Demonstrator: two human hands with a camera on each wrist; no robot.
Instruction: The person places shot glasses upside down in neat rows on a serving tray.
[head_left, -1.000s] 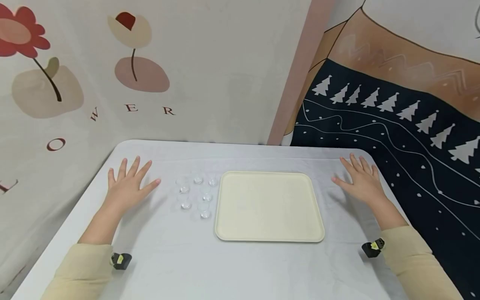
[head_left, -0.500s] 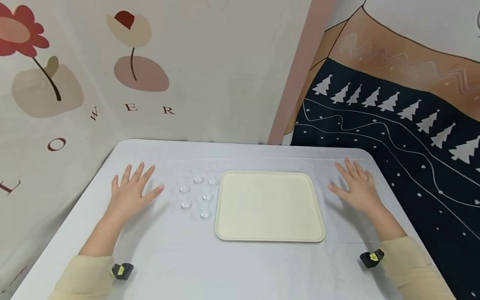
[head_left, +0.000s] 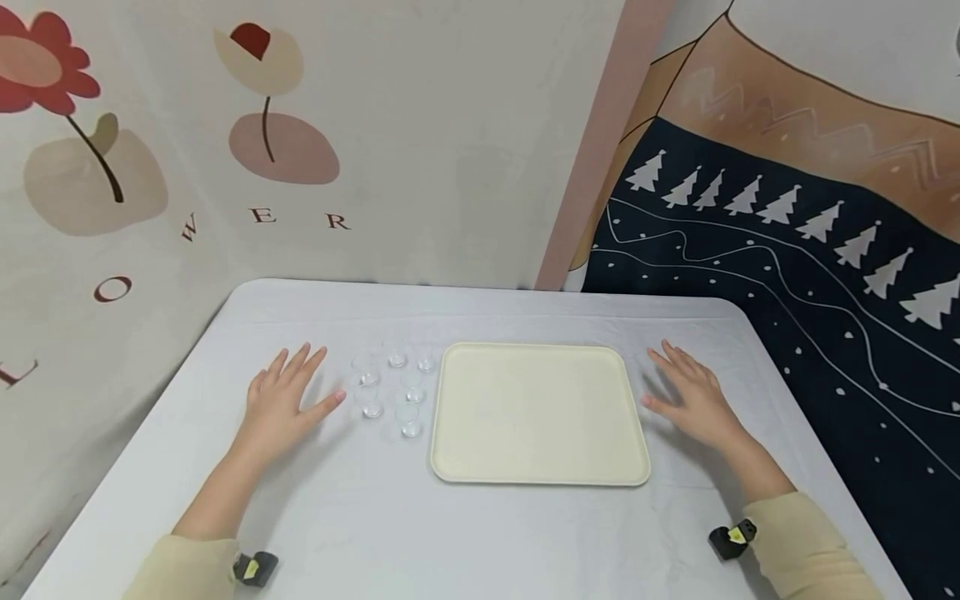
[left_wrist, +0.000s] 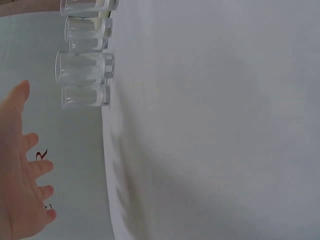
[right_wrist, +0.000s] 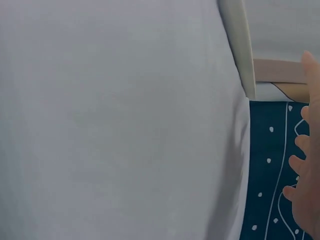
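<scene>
1. I've got the left hand point(head_left: 281, 412) hovering over the white cloth point(head_left: 480, 537), fingers spread pretty wide, thumb pointing at the glasses but not touching them.
2. Those six clear glasses point(head_left: 414, 392) are standing upright in a loose bunch, between that hand and the tray.
3. I see the cream tray point(head_left: 536, 414) lying flat, just right of them.
4. Right hand's point(head_left: 693, 406) also up off the cloth, thumb held wide, near the tray's right edge but apart from it.
</scene>
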